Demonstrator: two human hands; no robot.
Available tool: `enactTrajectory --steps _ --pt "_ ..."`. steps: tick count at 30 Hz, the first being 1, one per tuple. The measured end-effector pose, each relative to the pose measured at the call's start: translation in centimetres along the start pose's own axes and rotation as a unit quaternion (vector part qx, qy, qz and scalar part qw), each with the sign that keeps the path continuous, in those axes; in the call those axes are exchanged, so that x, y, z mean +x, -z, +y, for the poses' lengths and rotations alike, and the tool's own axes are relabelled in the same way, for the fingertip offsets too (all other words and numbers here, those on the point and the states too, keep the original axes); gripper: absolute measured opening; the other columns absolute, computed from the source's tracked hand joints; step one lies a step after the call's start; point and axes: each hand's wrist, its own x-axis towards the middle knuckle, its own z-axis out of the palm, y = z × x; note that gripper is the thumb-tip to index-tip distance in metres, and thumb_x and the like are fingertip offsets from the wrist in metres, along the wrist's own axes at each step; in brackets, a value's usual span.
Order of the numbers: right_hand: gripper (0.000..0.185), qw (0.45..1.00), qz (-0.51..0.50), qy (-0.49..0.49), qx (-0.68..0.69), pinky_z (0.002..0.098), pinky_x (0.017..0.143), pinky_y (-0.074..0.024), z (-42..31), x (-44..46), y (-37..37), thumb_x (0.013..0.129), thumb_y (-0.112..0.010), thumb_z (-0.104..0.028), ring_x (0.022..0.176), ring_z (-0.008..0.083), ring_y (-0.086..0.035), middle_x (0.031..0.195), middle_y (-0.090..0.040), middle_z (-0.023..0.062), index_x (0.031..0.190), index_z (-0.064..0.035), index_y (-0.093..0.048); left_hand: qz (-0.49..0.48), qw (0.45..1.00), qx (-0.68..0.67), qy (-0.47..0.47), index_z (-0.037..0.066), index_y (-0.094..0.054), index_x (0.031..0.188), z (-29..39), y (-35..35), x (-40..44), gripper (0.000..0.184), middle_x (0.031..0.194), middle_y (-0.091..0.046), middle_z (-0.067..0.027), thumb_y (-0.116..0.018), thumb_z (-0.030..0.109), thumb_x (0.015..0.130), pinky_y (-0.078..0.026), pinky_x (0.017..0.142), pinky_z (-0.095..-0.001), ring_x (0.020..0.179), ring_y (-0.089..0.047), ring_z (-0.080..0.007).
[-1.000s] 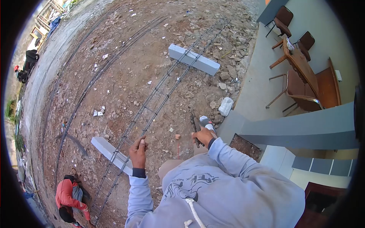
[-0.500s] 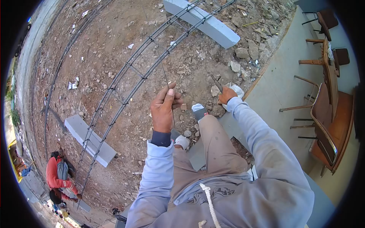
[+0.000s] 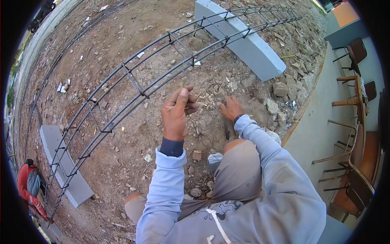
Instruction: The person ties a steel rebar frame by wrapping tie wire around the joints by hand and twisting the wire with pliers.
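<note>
My left hand (image 3: pixel 175 112) is raised in front of me, thumb and fingers pinched together. A thin wire shows faintly just below its fingertips; most of it is hard to make out against the soil. Lower and to the right, my right hand (image 3: pixel 231 109) is curled close to the ground above my bent knee. Dark metal pliers (image 3: pixel 229 129) stick out beneath that palm, their other end covered by the hand. Beyond both hands stretches a long rebar cage (image 3: pixel 143 96) with tied stirrups, touched by neither hand.
The cage rests on two grey concrete blocks (image 3: pixel 260 61) (image 3: pixel 67 171). At the far left a person in red (image 3: pixel 27 189) bends by the cage's end. Rubble and stones (image 3: pixel 280 89) line a concrete floor edge, with chairs (image 3: pixel 353 179) and a table on the right.
My body has lowered into a crouch, and the view has moved nearer the cage. My right hand has come down toward the ground, its pliers now pointing back toward me.
</note>
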Motion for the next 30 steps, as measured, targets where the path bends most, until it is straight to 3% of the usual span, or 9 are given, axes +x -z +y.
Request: enactTrajectory --steps 2,4,11,18,20,22,25,28,30 --pt "0.063 0.892 -0.140 -0.056 0.427 0.0372 0.084 -0.0491 -5.0 4.0 6.2 0.090 -0.050 -0.052 0.092 0.0262 -0.061 0.100 -0.062 0.0163 0.128 -0.0020 -0.047 0.017 0.999 -0.016 -0.027 0.002 -0.062 0.111 1.0 -0.6 0.2 0.033 0.078 -0.062 -0.0029 -0.055 0.030 0.094 -0.053 0.056 -0.0239 0.062 -0.061 -0.0104" --pt "0.059 0.762 -0.113 -0.004 0.637 0.0322 0.076 -0.0512 -10.9 5.3 13.9 0.094 -0.044 -0.050 0.084 0.0197 -0.061 0.091 -0.063 0.0137 0.124 -0.0004 -0.049 0.004 1.000 0.018 0.007 0.002 -0.062 0.110 0.6 -1.3 -1.4 0.033 0.075 -0.061 -0.0024 -0.054 0.031 0.094 -0.051 0.052 -0.0224 0.059 -0.058 -0.0090" --pt "0.027 0.681 0.056 0.078 0.726 0.0272 0.051 -0.0494 -19.9 6.7 27.8 0.096 -0.044 -0.021 0.055 0.0144 -0.058 0.074 -0.061 0.0082 0.109 0.0001 -0.055 -0.032 0.994 0.094 -0.054 0.002 -0.064 0.109 3.0 -5.0 -6.6 0.034 0.065 -0.053 0.0013 -0.053 0.030 0.096 -0.033 0.043 -0.0186 0.049 -0.044 -0.0040" --pt "0.021 0.623 0.230 0.267 0.698 0.0247 0.039 -0.0403 -21.4 -2.3 45.4 0.095 -0.043 -0.015 0.044 0.0112 -0.052 0.064 -0.057 0.0054 0.105 -0.0009 -0.056 -0.062 0.967 0.076 -0.235 0.002 -0.065 0.106 8.7 -10.7 -10.1 0.032 0.068 -0.054 0.0017 -0.053 0.030 0.096 -0.039 0.057 -0.0198 0.061 -0.048 -0.0052" --pt "0.021 0.648 0.292 0.310 0.631 0.0264 0.044 -0.0441 -21.1 -5.4 49.4 0.093 -0.045 -0.014 0.048 0.0125 -0.055 0.064 -0.061 0.0066 0.096 -0.0031 -0.063 -0.126 0.955 0.055 -0.262 0.001 -0.065 0.107 9.0 -13.1 -10.6 0.031 0.076 -0.061 -0.0010 -0.053 0.027 0.096 -0.044 0.069 -0.0225 0.072 -0.054 -0.0083" --pt "0.020 0.679 0.305 0.356 0.565 0.0202 0.040 -0.0352 -21.8 -9.7 52.7 0.094 -0.047 -0.016 0.045 0.0058 -0.043 0.061 -0.051 -0.0005 0.101 -0.0021 -0.061 -0.157 0.940 0.046 -0.301 0.000 -0.064 0.110 8.7 -16.6 -11.2 0.030 0.087 -0.065 -0.0038 -0.053 0.024 0.096 -0.045 0.077 -0.0234 0.081 -0.058 -0.0107" --pt "0.019 0.719 0.420 0.435 0.342 0.0253 0.052 -0.0401 -22.6 -16.0 54.2 0.091 -0.049 -0.011 0.056 0.0096 -0.049 0.061 -0.054 0.0028 0.093 0.0006 -0.065 -0.144 0.931 0.080 -0.327 -0.001 -0.064 0.112 6.1 -20.2 -11.3 0.031 0.097 -0.067 -0.0066 -0.056 0.024 0.094 -0.046 0.083 -0.0255 0.090 -0.060 -0.0130" --pt "0.021 0.827 0.275 0.447 0.202 0.0251 0.055 -0.0428 -21.4 -19.1 52.1 0.090 -0.053 -0.015 0.059 0.0097 -0.053 0.065 -0.060 0.0054 0.097 -0.0001 -0.066 -0.148 0.937 0.146 -0.283 0.000 -0.063 0.113 3.4 -18.6 -13.2 0.031 0.100 -0.066 -0.0058 -0.056 0.023 0.094 -0.046 0.079 -0.0250 0.089 -0.059 -0.0114" --pt "0.020 0.802 0.306 0.500 0.117 0.0303 0.055 -0.0493 -19.0 -13.1 46.2 0.088 -0.050 -0.014 0.057 0.0181 -0.061 0.071 -0.067 0.0099 0.092 -0.0049 -0.068 -0.151 0.953 0.158 -0.209 0.001 -0.062 0.115 1.3 -15.9 -13.9 0.030 0.099 -0.066 -0.0045 -0.056 0.022 0.094 -0.045 0.076 -0.0240 0.088 -0.058 -0.0098"
